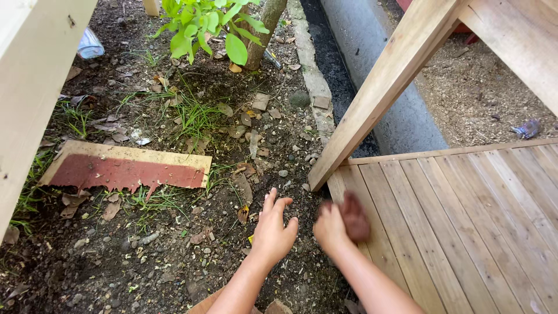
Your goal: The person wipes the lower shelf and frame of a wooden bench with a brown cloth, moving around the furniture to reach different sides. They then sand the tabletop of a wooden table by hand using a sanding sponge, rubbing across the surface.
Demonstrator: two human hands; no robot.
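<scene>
— What's in your right hand?
— A dark brown lump (354, 216), blurred; my right hand (332, 228) grips it at the wooden deck's (465, 221) edge.
— And the left?
— My left hand (273, 229) hovers empty, fingers spread, over gravelly soil (145, 256), near a red-painted board (125, 170).

Left hand (273, 229): fingers (269, 200) spread, empty, over gravelly soil (145, 261). Right hand (332, 228): closed round a dark brown lump (353, 216), blurred, at edge of slatted wood deck (465, 221). Slanted wood beam (383, 87) just beyond right fingertips. Red-painted board scrap (125, 171) well left of left fingers. Small green-leafed tree (215, 23) far ahead.
</scene>
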